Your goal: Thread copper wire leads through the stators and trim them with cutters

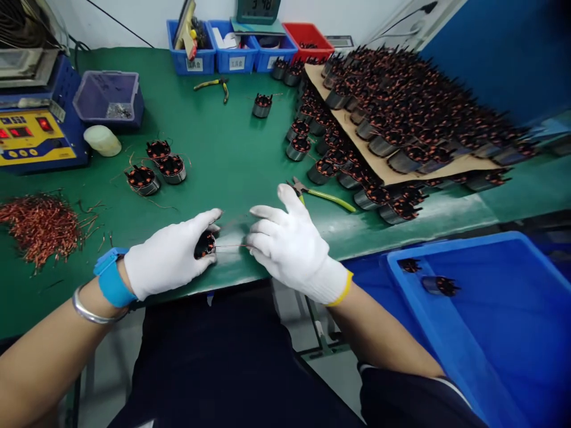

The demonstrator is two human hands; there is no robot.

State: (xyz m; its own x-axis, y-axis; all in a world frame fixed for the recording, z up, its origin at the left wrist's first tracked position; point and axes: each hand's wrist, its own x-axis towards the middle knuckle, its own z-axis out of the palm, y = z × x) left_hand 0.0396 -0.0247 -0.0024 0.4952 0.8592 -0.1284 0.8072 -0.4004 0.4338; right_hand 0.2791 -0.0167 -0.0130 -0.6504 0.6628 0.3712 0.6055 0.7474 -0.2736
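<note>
My left hand (pixel 167 257), in a white glove, grips a motor stator (pixel 205 245) with dark ends and copper windings near the table's front edge. A thin copper wire (pixel 232 245) runs from that stator to the right. My right hand (pixel 289 246), gloved too, has its lower fingers curled at the wire's end, thumb raised; the fingertips hide the grip. Just beyond it lie green-handled cutters (pixel 330 199), partly covered by the hand. A group of three stators (pixel 173 169) with loose wires stands to the left, past my left hand.
Many stators crowd the right, some on a cardboard sheet (pixel 352 142). Copper wire scraps (pixel 40 229) lie left, near a yellow-and-blue device (pixel 38 139) and a purple bin (pixel 107 80). Yellow-handled pliers (pixel 213 84) lie behind. A blue crate (pixel 504 309) sits lower right, holding two stators.
</note>
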